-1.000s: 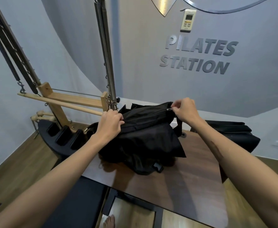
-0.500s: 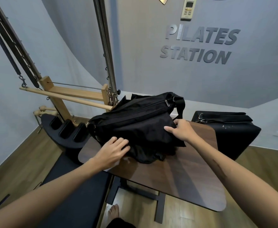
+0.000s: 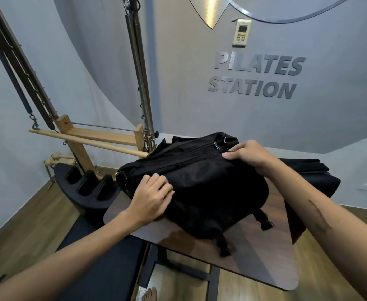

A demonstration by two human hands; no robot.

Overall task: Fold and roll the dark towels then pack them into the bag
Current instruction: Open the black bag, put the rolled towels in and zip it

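The wooden table (image 3: 254, 253) is seen in the middle of the view, and the black bag (image 3: 202, 183) is set upon it, toward its far left part, lying on its side with its zipped top edge turned away from the person. The zip line across the top appears closed, with the puller near the right end. No dark towel is seen loose on the table; whether any is inside the bag cannot be told, though the bag looks filled out. The step in hand is therefore judged to be the last 1: the packed bag is being settled or shifted, not filled.

For the next move, a firm hold at both ends would be called for if the bag is to be lifted or turned, and the 2 buckled straps (image 3: 265, 220) trailing at the near edge would have to be kept from snagging.

The left hand (image 3: 151, 199) is laid on the near left part of the bag, its fingers bent loosely over the fabric; a pressing contact is judged, not a clenched grasp. The right hand (image 3: 248, 154) is set on the top right corner, thumb forward along the seam and fingers curved over the far edge, so that the corner seems lightly grasped.
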